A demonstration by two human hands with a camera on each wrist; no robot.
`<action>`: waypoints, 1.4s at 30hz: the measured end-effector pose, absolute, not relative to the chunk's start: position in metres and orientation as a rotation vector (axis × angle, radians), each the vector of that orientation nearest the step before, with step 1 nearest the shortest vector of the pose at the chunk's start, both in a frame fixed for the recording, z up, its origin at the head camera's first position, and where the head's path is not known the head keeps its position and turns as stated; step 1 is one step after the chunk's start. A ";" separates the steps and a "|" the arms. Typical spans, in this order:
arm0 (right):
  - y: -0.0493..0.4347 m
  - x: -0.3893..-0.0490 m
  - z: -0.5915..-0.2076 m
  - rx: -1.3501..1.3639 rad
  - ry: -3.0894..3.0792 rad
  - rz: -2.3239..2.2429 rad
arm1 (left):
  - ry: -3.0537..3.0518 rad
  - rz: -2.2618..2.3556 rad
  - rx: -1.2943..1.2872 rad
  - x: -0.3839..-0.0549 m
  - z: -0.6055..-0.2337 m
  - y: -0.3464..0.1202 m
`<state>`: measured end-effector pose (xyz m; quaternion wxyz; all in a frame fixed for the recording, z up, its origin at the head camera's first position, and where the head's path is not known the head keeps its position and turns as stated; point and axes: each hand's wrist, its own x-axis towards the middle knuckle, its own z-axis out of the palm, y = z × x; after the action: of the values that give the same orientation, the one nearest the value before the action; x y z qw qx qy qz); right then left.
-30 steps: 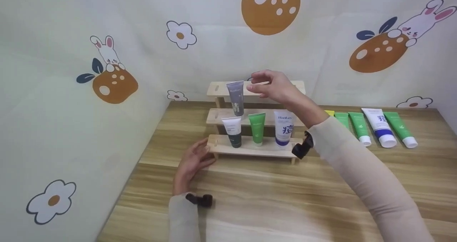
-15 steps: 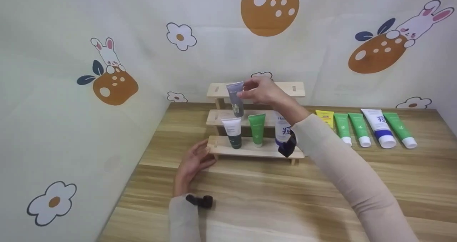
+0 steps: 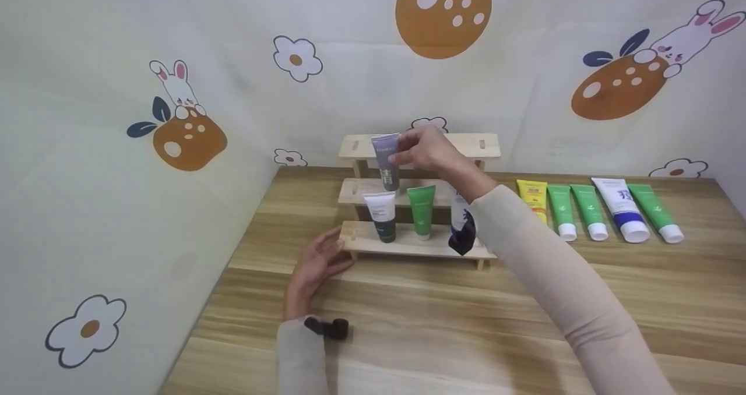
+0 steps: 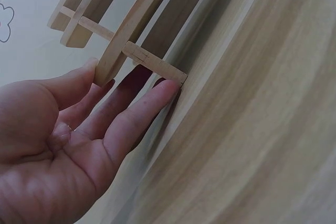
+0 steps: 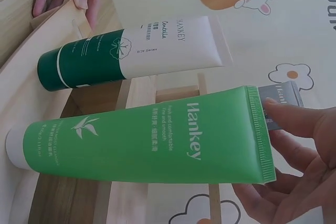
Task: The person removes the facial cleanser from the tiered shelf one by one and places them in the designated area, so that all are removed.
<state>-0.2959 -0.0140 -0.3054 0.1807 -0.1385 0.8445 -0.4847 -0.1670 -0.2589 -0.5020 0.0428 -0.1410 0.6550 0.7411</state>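
Observation:
A three-tier wooden display rack (image 3: 419, 247) stands on the table. My right hand (image 3: 428, 149) pinches the upper part of a grey squeeze tube (image 3: 387, 170), thumb in front. The tube stands cap-down at the left of the middle shelf. My left hand (image 3: 316, 264) holds the left end of the bottom shelf; in the left wrist view its thumb (image 4: 79, 85) presses the shelf edge and a finger lies by the leg. On the bottom shelf stand a white and dark green tube (image 5: 136, 51), a green tube (image 5: 142, 135) and a white and blue tube (image 3: 458, 208), partly hidden by my right arm.
Right of the rack, a row of tubes lies on the wooden table (image 3: 408, 319): a yellow tube (image 3: 532, 197), several green ones (image 3: 588, 205) and a white and blue one (image 3: 620, 205). A patterned cloth (image 3: 349, 92) hangs close behind the rack.
My right hand has moved left and down from beside the grey tube, and its fingers now pinch it. The left hand stays at the rack's end.

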 end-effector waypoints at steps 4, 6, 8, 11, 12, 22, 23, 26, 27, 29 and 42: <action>-0.014 -0.295 -0.305 -0.391 2.404 -1.345 | 1.999 2.274 -0.434 -0.167 -0.502 -0.258; -0.013 -0.295 -0.305 -0.393 2.420 -1.329 | 1.998 2.276 -0.431 -0.167 -0.502 -0.257; -0.012 -0.294 -0.304 -0.392 2.435 -1.326 | 1.994 2.277 -0.414 -0.168 -0.502 -0.256; -0.009 -0.292 -0.303 -0.388 2.442 -1.358 | 2.000 2.278 -0.394 -0.169 -0.502 -0.255; -0.007 -0.292 -0.302 -0.386 2.443 -1.375 | 1.999 2.278 -0.396 -0.170 -0.502 -0.254; 0.021 -0.288 -0.286 -0.352 2.429 -1.544 | 1.975 2.317 -0.388 -0.166 -0.504 -0.258; 0.025 -0.288 -0.285 -0.353 2.434 -1.564 | 1.978 2.319 -0.381 -0.166 -0.504 -0.258; 0.038 -0.286 -0.283 -0.351 2.459 -1.622 | 1.975 2.327 -0.378 -0.166 -0.505 -0.259; 0.042 -0.286 -0.282 -0.349 2.469 -1.641 | 1.977 2.328 -0.378 -0.165 -0.505 -0.259; 0.051 -0.285 -0.281 -0.347 2.493 -1.672 | 1.978 2.330 -0.380 -0.166 -0.505 -0.259; 0.125 -0.276 -0.292 -0.211 2.576 -1.808 | 1.990 2.332 -0.366 -0.168 -0.504 -0.259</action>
<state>-0.2761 0.1255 -0.2918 -0.0064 -0.0669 0.8166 -0.5733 -0.1676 -0.2587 -0.5036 0.0268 -0.1183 0.6444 0.7550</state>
